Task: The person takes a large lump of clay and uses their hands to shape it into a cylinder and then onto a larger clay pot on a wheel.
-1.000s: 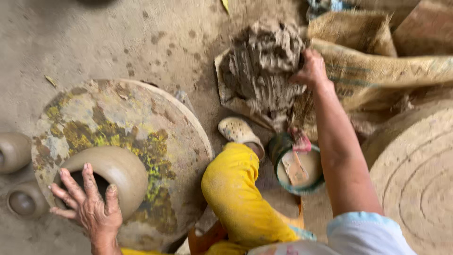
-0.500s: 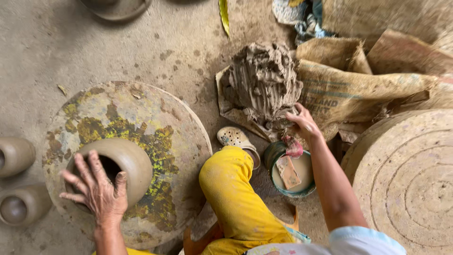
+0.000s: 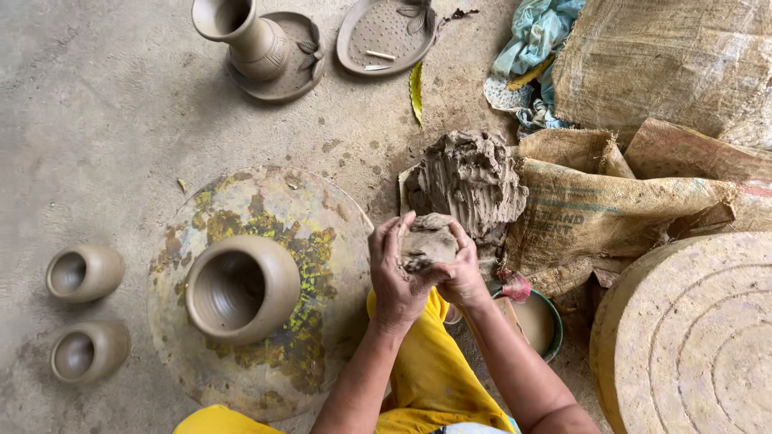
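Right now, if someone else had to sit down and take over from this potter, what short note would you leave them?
Left hand and right hand: both cupped around one lump of wet clay, held above the knee.
Big clay heap sits just beyond the hands, on sacking.
Open clay pot stands on the round wheel, untouched by either hand.
Two small pots rest on the floor to the left; a tall vase stands further off.
Done: a lump is in hand, pot body shaped.
Left: the lump is not yet on the pot.
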